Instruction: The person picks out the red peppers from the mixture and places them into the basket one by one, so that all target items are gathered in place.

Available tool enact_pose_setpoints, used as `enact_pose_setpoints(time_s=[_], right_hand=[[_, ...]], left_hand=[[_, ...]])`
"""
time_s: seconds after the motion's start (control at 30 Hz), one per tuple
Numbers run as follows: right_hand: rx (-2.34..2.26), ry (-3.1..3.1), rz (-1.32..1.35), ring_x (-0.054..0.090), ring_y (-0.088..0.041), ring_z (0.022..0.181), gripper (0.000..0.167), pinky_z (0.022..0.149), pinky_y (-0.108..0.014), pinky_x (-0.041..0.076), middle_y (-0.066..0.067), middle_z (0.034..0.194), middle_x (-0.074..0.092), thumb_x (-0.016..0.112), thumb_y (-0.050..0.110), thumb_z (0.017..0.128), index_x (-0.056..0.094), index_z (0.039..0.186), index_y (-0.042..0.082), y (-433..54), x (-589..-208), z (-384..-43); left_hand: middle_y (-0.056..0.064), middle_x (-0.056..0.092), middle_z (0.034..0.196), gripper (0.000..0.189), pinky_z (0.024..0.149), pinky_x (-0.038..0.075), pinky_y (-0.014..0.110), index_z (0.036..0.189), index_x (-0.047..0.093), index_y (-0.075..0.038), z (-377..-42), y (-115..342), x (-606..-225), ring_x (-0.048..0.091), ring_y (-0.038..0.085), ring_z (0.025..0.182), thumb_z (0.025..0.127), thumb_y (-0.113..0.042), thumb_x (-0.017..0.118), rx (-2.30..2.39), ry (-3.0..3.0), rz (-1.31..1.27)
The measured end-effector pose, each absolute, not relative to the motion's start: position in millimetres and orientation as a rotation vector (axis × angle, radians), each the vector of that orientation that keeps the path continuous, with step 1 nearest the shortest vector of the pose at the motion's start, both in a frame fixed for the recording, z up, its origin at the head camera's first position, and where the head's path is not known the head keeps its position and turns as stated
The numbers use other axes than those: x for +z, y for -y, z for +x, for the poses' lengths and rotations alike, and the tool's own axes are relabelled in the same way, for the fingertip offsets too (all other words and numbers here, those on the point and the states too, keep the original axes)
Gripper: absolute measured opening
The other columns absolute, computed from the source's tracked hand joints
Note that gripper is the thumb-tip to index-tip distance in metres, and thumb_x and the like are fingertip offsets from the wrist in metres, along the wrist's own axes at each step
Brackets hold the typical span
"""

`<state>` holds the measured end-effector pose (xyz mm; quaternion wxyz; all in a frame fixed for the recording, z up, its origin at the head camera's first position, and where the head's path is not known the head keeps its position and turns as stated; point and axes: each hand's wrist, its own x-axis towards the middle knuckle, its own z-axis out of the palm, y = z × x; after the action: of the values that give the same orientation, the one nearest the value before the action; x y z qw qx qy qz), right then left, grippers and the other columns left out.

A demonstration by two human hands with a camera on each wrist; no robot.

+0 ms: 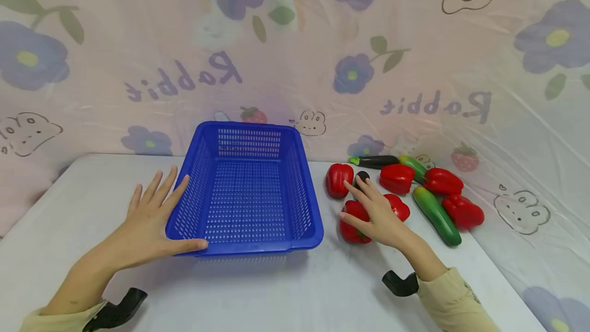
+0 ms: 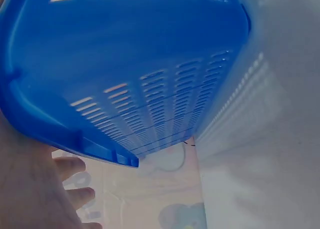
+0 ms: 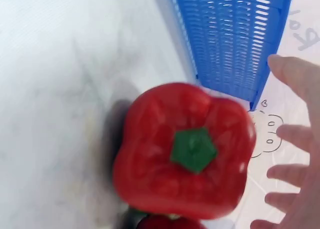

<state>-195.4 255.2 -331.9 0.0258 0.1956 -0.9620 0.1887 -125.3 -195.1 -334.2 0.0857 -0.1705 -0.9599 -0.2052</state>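
Observation:
A blue plastic basket (image 1: 244, 248) with slotted walls stands on the table, nothing in it. Against its near left corner rests my left hand (image 1: 149, 222), fingers spread along the left side and thumb at the front rim; the left wrist view shows the basket's outer wall (image 2: 160, 104) close up. My right hand (image 1: 380, 219) hovers with fingers spread above a red bell pepper (image 1: 354, 214), partly covering it and another red bell pepper (image 1: 397, 207). In the right wrist view the nearest bell pepper (image 3: 185, 154) shows its green stem, apart from the fingers (image 3: 292, 71).
Right of the basket lie more red bell peppers (image 1: 339, 181), a small dark round thing (image 1: 362, 177), a dark eggplant (image 1: 375, 162) and green cucumbers (image 1: 437, 216). A printed curtain (image 1: 286, 81) hangs behind the white table (image 1: 258, 301).

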Motion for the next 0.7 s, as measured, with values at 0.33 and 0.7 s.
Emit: enact_pose_setpoints(time_s=[0.33,0.7], right_hand=[[0.689,2.934,0.766,0.029,-0.044,0.139,0.072,0.085,-0.061,0.052,-0.017,0.155,0.029,0.072,0.041,0.083,0.044,0.145,0.019,-276.4,-338.1,-192.2],[0.770,2.925,0.983,0.039,-0.045,0.133,0.050,0.087,-0.055,0.054,-0.019,0.149,0.039,0.065,0.028,0.090,0.054,0.138,0.017,-297.3,-340.5,-199.8]], left_hand=[[0.020,0.001,0.160,0.129,0.114,-0.006,0.066,0.154,0.008,-0.006,-127.5,197.9,-343.3,-0.002,0.041,0.147,0.063,-0.064,0.077,-0.705,2.830,-0.551],[0.018,0.000,0.161,0.131,0.118,-0.008,0.056,0.155,0.006,-0.006,-128.0,199.0,-345.3,0.011,0.047,0.144,0.061,-0.060,0.080,-0.762,2.816,-0.572]])
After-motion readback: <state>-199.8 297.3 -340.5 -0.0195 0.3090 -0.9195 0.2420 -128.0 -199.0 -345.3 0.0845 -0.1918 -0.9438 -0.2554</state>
